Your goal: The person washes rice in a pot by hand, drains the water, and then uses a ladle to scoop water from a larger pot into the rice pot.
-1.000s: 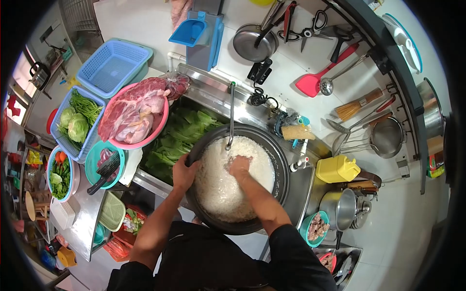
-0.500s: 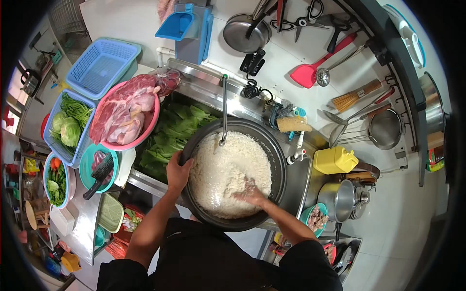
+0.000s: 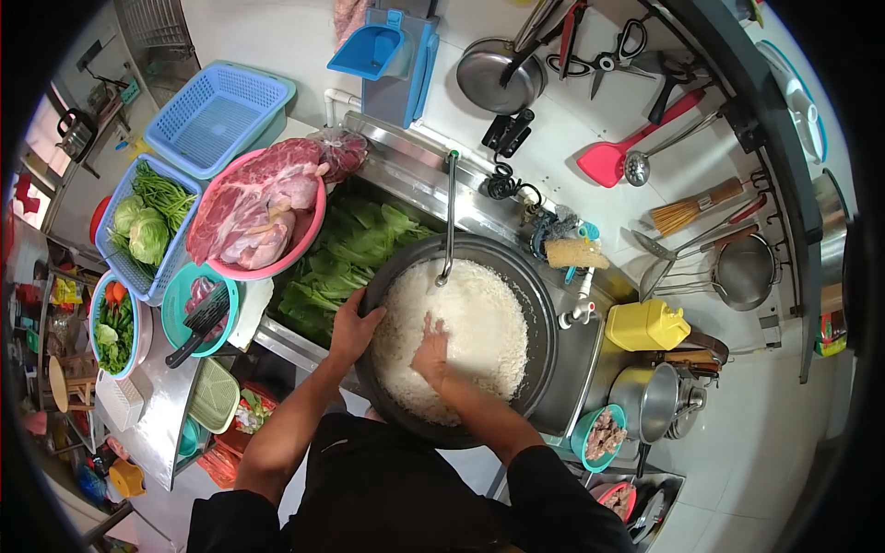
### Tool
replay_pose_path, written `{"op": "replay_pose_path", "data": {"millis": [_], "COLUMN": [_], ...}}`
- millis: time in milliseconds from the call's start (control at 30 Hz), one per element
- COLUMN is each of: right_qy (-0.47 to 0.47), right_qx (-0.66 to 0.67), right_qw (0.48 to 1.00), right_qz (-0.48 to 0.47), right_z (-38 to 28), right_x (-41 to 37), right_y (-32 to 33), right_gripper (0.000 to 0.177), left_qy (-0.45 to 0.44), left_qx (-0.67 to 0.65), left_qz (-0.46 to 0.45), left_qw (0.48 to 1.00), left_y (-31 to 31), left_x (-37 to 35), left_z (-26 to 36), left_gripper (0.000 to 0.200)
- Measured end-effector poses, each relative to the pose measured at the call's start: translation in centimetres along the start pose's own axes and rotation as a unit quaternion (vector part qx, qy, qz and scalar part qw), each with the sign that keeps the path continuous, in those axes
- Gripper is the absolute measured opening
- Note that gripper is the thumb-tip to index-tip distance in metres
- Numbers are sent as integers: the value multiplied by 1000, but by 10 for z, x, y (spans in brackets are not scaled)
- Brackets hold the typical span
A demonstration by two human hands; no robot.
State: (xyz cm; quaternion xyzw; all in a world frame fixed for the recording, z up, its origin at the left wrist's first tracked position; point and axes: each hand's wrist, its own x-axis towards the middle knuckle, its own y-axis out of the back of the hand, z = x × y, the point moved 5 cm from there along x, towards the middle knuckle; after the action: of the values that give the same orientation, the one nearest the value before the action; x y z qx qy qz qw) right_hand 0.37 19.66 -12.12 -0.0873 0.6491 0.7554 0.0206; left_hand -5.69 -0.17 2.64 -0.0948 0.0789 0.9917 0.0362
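A large dark pot point(image 3: 546, 355) rests over the sink, with white rice point(image 3: 489, 318) in cloudy water inside it. My left hand point(image 3: 353, 329) grips the pot's left rim, thumb over the edge. In the rice near the pot's middle is my right hand point(image 3: 430, 355), its fingers spread and their tips partly sunk. The faucet spout point(image 3: 451, 217) hangs over the pot's far side. Leafy greens point(image 3: 355, 244) fill the sink compartment to the left, partly hidden behind the pot.
A pink basin point(image 3: 317, 221) of raw meat stands left of the sink. Near it are a blue vegetable basket point(image 3: 192, 198) and a teal bowl point(image 3: 230, 327) with a black-handled cleaver point(image 3: 198, 329) across it. Right of the sink stand a yellow jug point(image 3: 641, 324) and a metal saucepan point(image 3: 645, 401).
My right hand has swept from the pot's right side leftward to its middle through the rice. The left hand keeps its hold on the rim. The whole view has shifted slightly.
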Motion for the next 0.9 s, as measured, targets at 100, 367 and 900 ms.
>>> {"op": "replay_pose_path", "data": {"millis": [100, 367, 900], "right_qy": [-16, -144, -226], "right_qx": [-49, 64, 653], "right_qw": [994, 958, 602], "right_qz": [-93, -239, -400], "right_z": [20, 128, 211], "right_x": [35, 76, -82], "right_y": [19, 63, -151], "right_gripper": [57, 63, 78], "left_qy": [-16, -11, -3], "left_qx": [36, 38, 35], "left_qz": [5, 83, 103], "left_qw": [999, 996, 994], "left_y": [2, 0, -3], "left_x": [-1, -7, -8], "left_z": [2, 3, 1], "left_gripper": [57, 46, 43]}}
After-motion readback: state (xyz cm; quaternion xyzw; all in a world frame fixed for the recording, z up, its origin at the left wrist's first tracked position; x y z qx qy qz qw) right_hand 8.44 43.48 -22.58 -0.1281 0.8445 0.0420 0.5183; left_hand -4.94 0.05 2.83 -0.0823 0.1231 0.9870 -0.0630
